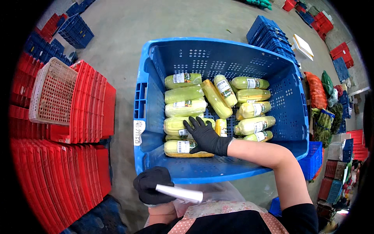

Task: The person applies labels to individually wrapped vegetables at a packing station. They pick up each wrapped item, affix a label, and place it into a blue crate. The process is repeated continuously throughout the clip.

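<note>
A large blue plastic crate with perforated walls stands before me, holding several wrapped ears of corn in green husk, most with white labels. My right hand, in a black glove, reaches in from the right. Its fingers are spread over the wrapped corn in the left row and touch it; what lies under the palm is hidden. Two packs lie slanted in the middle, between the left and right rows. Outside the crate's near left corner, my black-gloved left hand is closed on a thin white strip-like object.
At left stand stacks of red crates, with a pale basket against them. Blue crates are stacked beyond the far right corner. Orange net sacks and green vegetables lie at right. Concrete floor surrounds the crate.
</note>
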